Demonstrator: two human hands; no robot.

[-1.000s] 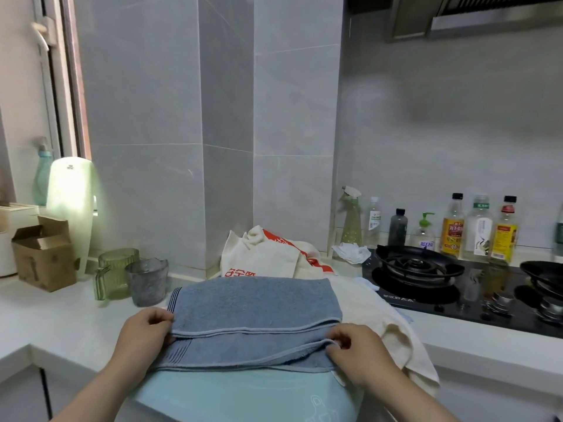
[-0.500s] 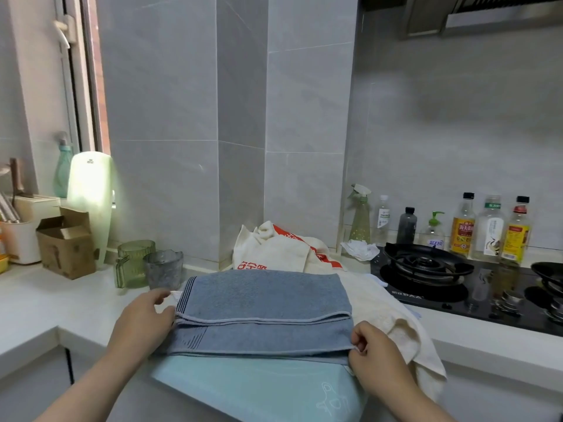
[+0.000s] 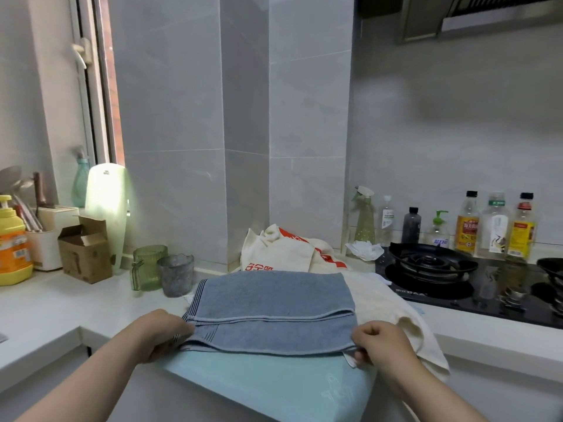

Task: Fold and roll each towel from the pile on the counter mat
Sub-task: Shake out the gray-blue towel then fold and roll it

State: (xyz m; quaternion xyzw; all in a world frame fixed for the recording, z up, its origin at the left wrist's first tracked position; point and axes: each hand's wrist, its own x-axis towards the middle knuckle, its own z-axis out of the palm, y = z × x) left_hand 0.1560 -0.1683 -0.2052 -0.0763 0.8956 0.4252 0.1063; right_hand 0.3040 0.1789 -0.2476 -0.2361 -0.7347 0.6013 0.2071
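The blue towel [image 3: 271, 312] lies on the mat [image 3: 274, 382] at the near edge of the surface [image 3: 61, 303], folded over once lengthwise but not yet rolled, so I'd say the job is only at its first folds. It looks soft and flat, with striped bands at its left end; the left hand [image 3: 161, 333] has its grip closed on the near left corner and the right hand [image 3: 380, 342] pinches the near right corner. Behind and to the right, the pile [image 3: 307, 254] of cream cloths waits untouched.
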